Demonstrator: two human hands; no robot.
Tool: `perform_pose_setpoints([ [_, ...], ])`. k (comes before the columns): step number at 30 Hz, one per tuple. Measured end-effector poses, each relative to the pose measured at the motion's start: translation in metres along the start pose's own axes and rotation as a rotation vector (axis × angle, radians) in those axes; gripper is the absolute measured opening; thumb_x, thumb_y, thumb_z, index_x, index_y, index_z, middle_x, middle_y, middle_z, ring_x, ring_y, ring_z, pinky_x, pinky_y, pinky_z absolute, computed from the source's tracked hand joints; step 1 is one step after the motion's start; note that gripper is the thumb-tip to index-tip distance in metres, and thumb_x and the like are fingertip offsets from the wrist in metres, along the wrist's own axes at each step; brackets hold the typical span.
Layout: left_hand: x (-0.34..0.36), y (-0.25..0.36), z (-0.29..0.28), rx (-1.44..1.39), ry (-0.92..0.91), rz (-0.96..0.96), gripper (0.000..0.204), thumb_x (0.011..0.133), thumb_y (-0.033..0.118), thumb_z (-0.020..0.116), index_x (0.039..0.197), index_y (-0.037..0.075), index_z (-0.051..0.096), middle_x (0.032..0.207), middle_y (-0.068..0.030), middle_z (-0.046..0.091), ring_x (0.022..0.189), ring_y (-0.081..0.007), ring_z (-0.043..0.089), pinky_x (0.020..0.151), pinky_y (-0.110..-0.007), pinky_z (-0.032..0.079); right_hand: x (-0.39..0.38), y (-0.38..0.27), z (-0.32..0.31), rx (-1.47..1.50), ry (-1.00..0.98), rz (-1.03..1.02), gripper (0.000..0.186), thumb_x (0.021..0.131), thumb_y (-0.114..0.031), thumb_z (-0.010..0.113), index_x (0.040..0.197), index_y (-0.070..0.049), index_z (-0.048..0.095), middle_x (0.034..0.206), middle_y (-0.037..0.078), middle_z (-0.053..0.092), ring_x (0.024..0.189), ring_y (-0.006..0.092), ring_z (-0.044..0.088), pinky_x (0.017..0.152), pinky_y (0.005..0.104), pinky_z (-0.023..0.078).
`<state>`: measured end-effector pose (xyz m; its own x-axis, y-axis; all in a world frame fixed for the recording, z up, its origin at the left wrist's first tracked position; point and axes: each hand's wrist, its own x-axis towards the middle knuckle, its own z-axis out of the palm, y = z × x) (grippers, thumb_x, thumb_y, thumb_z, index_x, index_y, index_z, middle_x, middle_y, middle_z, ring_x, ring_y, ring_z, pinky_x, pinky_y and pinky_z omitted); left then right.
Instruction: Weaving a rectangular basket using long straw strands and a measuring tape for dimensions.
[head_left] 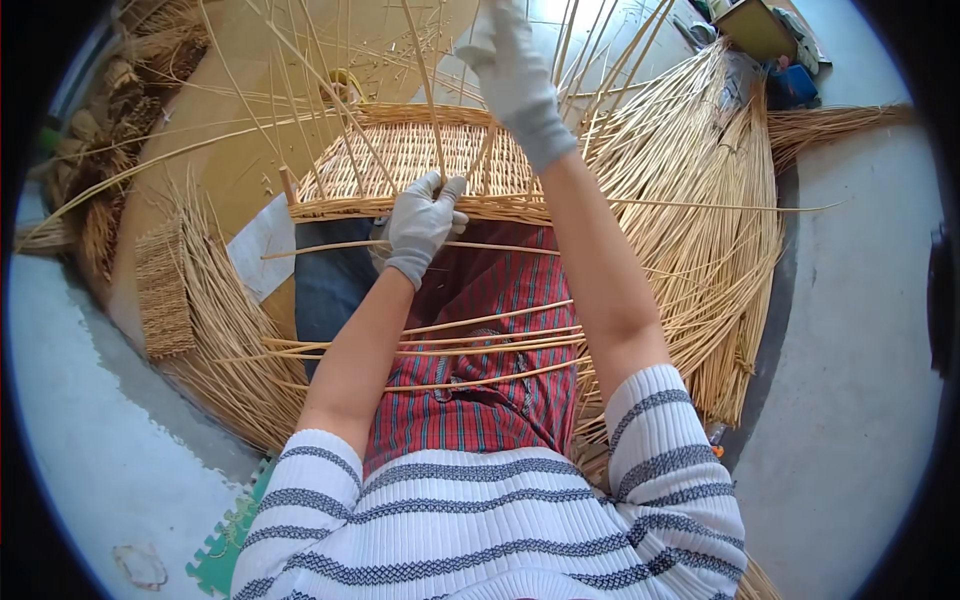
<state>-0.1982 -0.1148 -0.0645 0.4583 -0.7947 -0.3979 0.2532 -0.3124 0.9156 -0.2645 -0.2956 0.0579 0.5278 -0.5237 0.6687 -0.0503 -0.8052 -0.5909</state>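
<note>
A partly woven wicker basket (390,150) lies across my knees, its woven panel facing up and long upright rods fanning out from it. My left hand (424,222), in a pale grey work glove, is closed on the basket's near edge, where slim rods meet. Raised beyond the basket, my right hand (510,75) wears a matching glove. Its fingertips run up to the top of the picture, so whether it grips a rod is not clear. Several loose willow rods (490,345) lie across my lap on a red plaid cloth (450,415).
A large bundle of pale rods (690,230) spreads on the floor at right. More rods (235,320) and a brown woven piece (163,290) lie at left. Dark bundles (120,130) line the far left. Long rods stick out widely around the basket.
</note>
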Motion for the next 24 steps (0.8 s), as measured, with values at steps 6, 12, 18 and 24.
perform_pose_setpoints([
  [6,-0.001,-0.005,0.0,0.054,-0.033,0.115,0.02,0.104,0.023,0.076,0.105,0.003,0.071,0.085,-0.0008,0.072,0.066,-0.0082,0.069,0.06,-0.025,0.055,-0.187,-0.02,-0.019,0.326,0.092,0.458,0.037,0.112,-0.008,0.053,0.148,-0.003,0.061,0.089,0.002,0.069,0.078,0.0118,0.064,0.076,0.0309,0.059],
  [12,-0.002,-0.002,-0.005,-0.005,-0.096,0.099,0.011,0.103,0.013,0.077,0.109,0.004,0.072,0.094,-0.0004,0.074,0.083,-0.0074,0.067,0.074,-0.025,0.057,-0.177,-0.028,-0.021,0.539,-0.209,1.236,0.026,0.112,-0.022,0.061,0.122,0.0,0.07,0.094,0.01,0.078,0.083,0.0168,0.073,0.072,0.0291,0.058],
  [18,0.003,0.0,-0.011,-0.086,-0.16,-0.042,0.015,0.103,0.015,0.076,0.111,0.005,0.07,0.094,-0.0045,0.074,0.076,-0.0135,0.073,0.067,-0.027,0.061,-0.208,-0.011,-0.056,0.721,0.462,0.768,0.029,0.105,-0.005,0.071,0.133,-0.006,0.062,0.111,0.005,0.072,0.099,0.0166,0.07,0.086,0.0305,0.062],
  [24,0.0,-0.007,0.002,0.02,-0.039,0.071,0.023,0.105,0.025,0.076,0.107,0.003,0.069,0.087,-0.0035,0.072,0.062,-0.0105,0.069,0.059,-0.027,0.058,-0.096,0.01,-0.013,0.085,0.216,0.077,0.049,0.102,0.001,0.067,0.148,-0.014,0.058,0.132,0.012,0.067,0.121,0.0247,0.067,0.109,0.0382,0.056],
])
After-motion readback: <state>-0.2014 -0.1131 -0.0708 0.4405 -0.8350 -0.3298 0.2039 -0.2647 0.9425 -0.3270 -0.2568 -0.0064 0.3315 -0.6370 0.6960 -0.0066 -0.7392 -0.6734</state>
